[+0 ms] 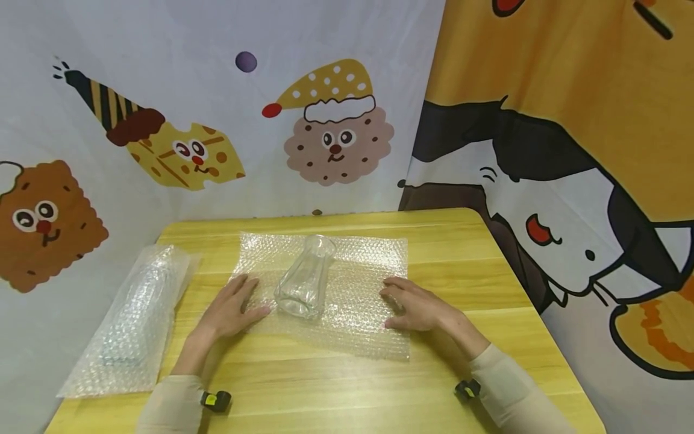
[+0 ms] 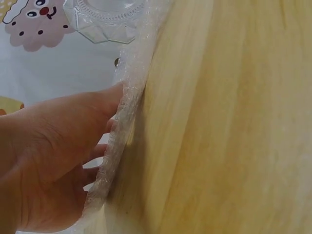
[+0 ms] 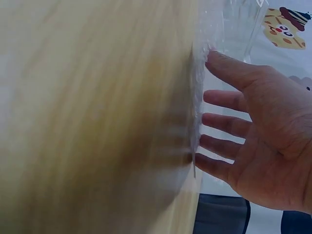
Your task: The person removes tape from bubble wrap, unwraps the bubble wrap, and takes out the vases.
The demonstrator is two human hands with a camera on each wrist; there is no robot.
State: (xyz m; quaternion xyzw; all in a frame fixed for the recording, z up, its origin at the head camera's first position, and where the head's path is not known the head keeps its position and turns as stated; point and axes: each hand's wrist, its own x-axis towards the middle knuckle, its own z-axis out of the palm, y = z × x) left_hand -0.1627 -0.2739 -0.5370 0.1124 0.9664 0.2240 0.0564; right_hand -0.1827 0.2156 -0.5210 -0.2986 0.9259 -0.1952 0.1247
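A clear glass vase [image 1: 303,283] lies on its side on a flat sheet of bubble wrap [image 1: 358,295], its narrow neck toward the far edge and its wide base toward me. The vase's faceted base [image 2: 105,19] shows at the top of the left wrist view. At the sheet's left side, my left hand [image 1: 230,307] touches the wrap with spread fingers, the thumb near the vase's base. My right hand [image 1: 417,304] rests its fingertips on the sheet's right side, fingers apart and nearly straight, as the right wrist view shows. Neither hand grips anything.
A bubble-wrapped bundle [image 1: 132,319] lies along the left edge of the yellow wooden table [image 1: 347,395]. Behind the table hangs a cloth backdrop [image 1: 217,30] printed with cartoon figures; it continues along the right side.
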